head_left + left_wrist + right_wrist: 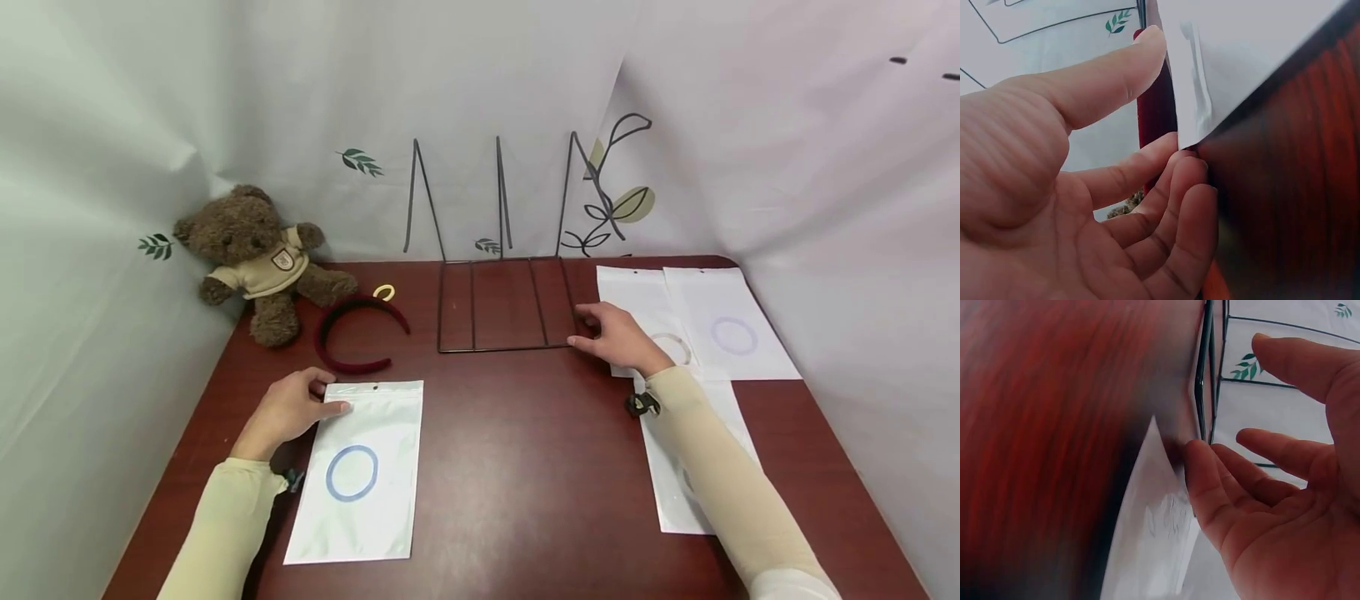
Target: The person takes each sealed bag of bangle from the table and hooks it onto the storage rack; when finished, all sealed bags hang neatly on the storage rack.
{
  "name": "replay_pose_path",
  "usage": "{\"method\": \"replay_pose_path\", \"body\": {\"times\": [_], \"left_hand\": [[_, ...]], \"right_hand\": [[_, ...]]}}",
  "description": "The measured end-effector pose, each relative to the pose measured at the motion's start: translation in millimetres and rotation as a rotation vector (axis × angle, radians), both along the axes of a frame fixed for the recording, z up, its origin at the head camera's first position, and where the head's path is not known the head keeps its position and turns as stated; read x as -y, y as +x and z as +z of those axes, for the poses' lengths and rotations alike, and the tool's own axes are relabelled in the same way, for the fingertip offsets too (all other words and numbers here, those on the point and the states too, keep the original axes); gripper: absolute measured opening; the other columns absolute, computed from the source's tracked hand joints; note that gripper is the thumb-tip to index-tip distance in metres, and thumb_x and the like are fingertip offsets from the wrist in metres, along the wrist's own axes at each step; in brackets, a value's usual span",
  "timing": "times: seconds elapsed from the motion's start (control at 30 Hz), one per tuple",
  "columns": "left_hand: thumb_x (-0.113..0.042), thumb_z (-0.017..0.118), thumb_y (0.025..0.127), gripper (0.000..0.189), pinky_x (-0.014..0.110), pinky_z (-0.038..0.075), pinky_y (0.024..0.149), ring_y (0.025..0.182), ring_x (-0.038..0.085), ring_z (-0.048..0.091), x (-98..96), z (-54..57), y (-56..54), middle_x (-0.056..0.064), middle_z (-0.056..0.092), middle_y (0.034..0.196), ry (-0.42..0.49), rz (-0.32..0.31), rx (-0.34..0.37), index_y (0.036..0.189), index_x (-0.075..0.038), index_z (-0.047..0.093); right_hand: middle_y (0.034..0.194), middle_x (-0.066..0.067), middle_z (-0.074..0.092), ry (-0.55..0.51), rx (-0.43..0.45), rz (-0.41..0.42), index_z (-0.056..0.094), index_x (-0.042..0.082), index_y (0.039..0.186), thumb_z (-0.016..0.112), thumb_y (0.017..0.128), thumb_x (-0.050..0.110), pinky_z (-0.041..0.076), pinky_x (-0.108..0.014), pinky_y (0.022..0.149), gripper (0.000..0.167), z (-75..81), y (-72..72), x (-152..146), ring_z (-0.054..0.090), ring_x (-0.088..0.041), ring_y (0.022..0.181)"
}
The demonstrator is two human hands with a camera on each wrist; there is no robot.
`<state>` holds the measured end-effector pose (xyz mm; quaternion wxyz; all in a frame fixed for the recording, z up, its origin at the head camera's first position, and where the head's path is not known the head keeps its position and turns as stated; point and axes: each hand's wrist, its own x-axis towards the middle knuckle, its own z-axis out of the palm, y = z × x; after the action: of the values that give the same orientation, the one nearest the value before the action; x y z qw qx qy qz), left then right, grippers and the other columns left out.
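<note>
A white flat packet [390, 467] with a hang hole and a blue ring [352, 473] showing on its front lies at the near left. My left hand [291, 408] is at its top left corner. In the left wrist view the index fingertip meets the packet corner [1194, 94] while the thumb stands apart. At the right end of a black wire rack [504, 348], my right hand [621, 337] has thumb and fingers spread. The right wrist view shows its fingertips close to the rack's dark wire [1200, 381], beside a white packet's corner [1155, 469].
Several white packets [738, 300] overlap on the right, partly under my right forearm. A dark red headband [360, 367] and a small yellow ring [384, 292] lie at the left. Behind them a brown teddy bear [240, 229] leans against the white curtain [480, 67].
</note>
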<state>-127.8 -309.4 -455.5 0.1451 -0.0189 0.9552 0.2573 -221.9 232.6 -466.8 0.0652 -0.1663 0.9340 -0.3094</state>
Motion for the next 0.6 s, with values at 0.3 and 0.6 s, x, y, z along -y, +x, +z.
{"method": "replay_pose_path", "body": {"times": [0.3, 0.6], "left_hand": [[-0.035, 0.091, 0.085, 0.056, 0.034, 0.047, 0.073, 0.088, 0.024, 0.059, 2.5, -3.8, 4.7, 0.013, 0.063, 0.107, 0.032, 0.03, -0.01, 0.12, -0.002, 0.062], [-0.028, 0.09, 0.086, 0.047, 0.034, 0.044, 0.071, 0.085, 0.022, 0.056, 4.9, -6.7, 5.6, 0.009, 0.06, 0.098, 0.057, 0.026, -0.03, 0.114, -0.004, 0.061]], "right_hand": [[0.156, -0.029, 0.047, 0.065, 0.039, 0.016, 0.049, -0.011, 0.152, 0.08, 0.095, 0.029, 0.049, -0.057, 0.111, 0.076, -2.3, -7.6, 8.2, 0.061, -0.043, 0.131], [0.166, -0.026, 0.039, 0.088, 0.065, 0.022, 0.047, -0.011, 0.153, 0.078, 0.096, 0.027, 0.048, -0.056, 0.114, 0.075, -5.2, -10.4, 10.0, 0.061, -0.044, 0.133]]}}
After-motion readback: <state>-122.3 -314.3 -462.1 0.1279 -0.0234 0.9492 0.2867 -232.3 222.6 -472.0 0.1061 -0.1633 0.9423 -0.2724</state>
